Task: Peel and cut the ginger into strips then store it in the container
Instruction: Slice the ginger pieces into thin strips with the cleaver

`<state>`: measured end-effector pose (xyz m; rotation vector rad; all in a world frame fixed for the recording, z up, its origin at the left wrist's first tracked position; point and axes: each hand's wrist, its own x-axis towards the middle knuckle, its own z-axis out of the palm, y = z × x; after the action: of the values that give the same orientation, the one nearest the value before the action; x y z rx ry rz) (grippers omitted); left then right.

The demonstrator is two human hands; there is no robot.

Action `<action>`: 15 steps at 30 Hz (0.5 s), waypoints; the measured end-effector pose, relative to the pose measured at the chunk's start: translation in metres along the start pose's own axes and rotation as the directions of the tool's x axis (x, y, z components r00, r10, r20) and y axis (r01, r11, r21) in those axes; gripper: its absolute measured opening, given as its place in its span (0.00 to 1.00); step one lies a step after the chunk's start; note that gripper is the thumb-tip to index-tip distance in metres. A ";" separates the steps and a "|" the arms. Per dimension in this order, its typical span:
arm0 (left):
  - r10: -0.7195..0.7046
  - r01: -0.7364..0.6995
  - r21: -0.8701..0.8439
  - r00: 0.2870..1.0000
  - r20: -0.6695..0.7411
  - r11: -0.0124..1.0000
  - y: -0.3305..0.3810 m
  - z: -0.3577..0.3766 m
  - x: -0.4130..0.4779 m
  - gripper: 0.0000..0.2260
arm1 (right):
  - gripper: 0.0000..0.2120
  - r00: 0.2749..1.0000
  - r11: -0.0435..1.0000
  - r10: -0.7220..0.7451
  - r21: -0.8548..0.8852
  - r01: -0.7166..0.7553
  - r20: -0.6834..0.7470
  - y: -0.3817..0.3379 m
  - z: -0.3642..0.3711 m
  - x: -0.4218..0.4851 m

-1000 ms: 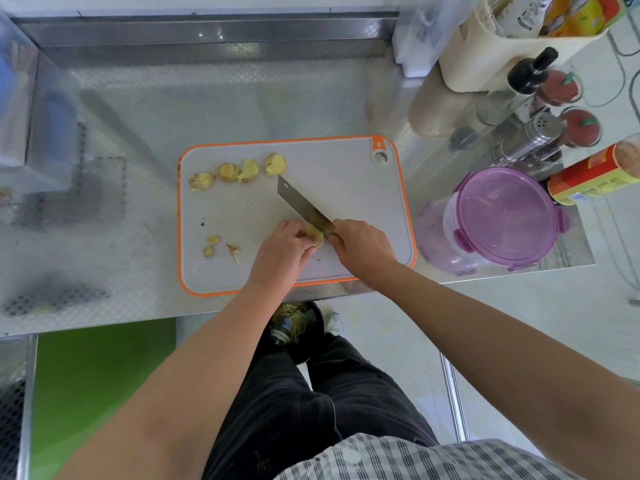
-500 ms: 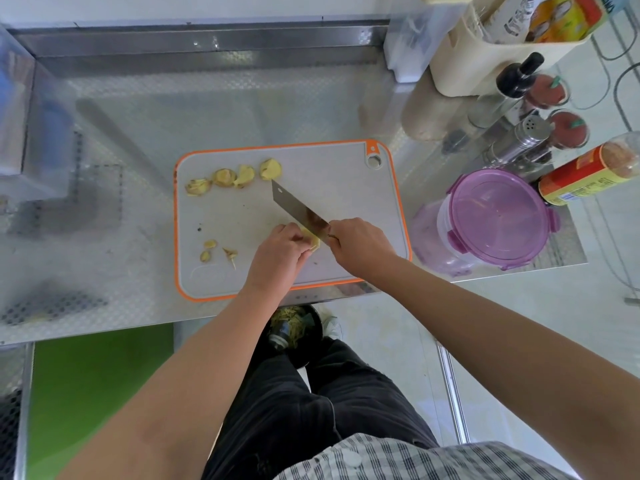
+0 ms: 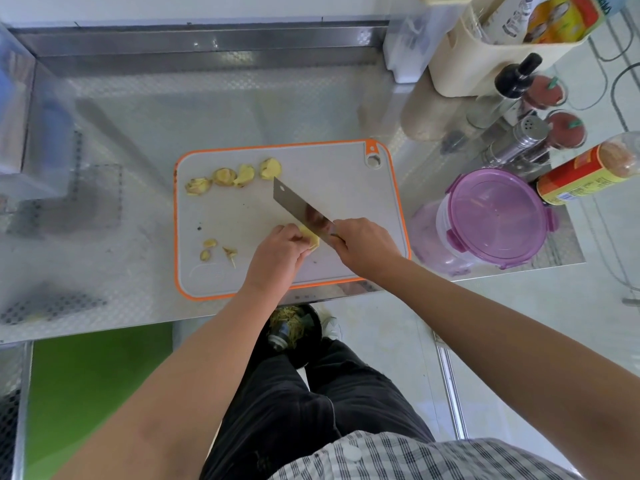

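Note:
A white cutting board with an orange rim (image 3: 346, 188) lies on the steel counter. My left hand (image 3: 277, 254) holds a pale yellow piece of ginger (image 3: 311, 239) down on the board near its front edge. My right hand (image 3: 363, 247) grips the handle of a cleaver (image 3: 299, 209), whose blade rests against the ginger and points to the far left. Several ginger slices (image 3: 235, 175) lie in a row at the board's far left. Small ginger scraps (image 3: 216, 251) lie at the front left. A clear container with a purple lid (image 3: 491, 216) stands right of the board, closed.
Spice jars, a steel shaker (image 3: 519, 143), a dark-capped bottle (image 3: 512, 81) and a red-labelled jar (image 3: 585, 174) crowd the counter's right end. A cream holder (image 3: 485, 60) stands at the back right. The counter's front edge runs just below the board. A bin with peelings (image 3: 294, 327) sits on the floor.
The cleaver and both hands stay on the ginger at the board's front; the blade has shifted only slightly. The view has drifted a little.

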<state>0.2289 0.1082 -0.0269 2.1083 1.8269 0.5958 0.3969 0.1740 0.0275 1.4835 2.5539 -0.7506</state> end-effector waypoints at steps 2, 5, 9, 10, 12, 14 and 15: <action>-0.005 0.005 0.000 1.000 0.008 1.000 0.001 0.000 0.000 0.04 | 0.09 1.000 1.000 0.000 0.003 0.000 0.011 0.001 -0.001 -0.002; -0.004 0.004 -0.002 1.000 0.009 1.000 0.001 0.000 0.002 0.04 | 0.07 1.000 1.000 0.004 0.003 -0.004 0.004 0.000 -0.003 -0.002; -0.013 0.013 -0.005 1.000 0.011 1.000 0.000 0.001 0.002 0.05 | 0.08 1.000 1.000 0.017 -0.015 -0.017 0.022 -0.002 -0.003 0.000; -0.014 0.014 -0.007 1.000 0.013 1.000 0.001 0.001 0.001 0.05 | 0.08 0.999 1.000 0.016 -0.021 -0.015 0.039 -0.003 -0.002 0.000; -0.006 0.006 -0.011 1.000 0.012 1.000 0.001 0.001 0.001 0.05 | 0.08 0.999 0.999 0.012 -0.033 -0.011 0.052 -0.003 -0.003 0.000; -0.004 0.004 -0.014 1.000 0.009 1.000 0.001 0.001 0.002 0.05 | 0.07 0.998 0.999 0.015 -0.050 -0.012 0.058 -0.002 -0.003 0.002; -0.006 0.006 -0.018 1.000 0.007 1.000 0.001 0.000 0.003 0.05 | 0.07 0.998 0.998 0.021 -0.060 -0.017 0.062 -0.003 -0.001 0.003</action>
<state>0.2299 0.1106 -0.0268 2.0893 1.8167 0.6004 0.3933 0.1756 0.0286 1.4416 2.4905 -0.7012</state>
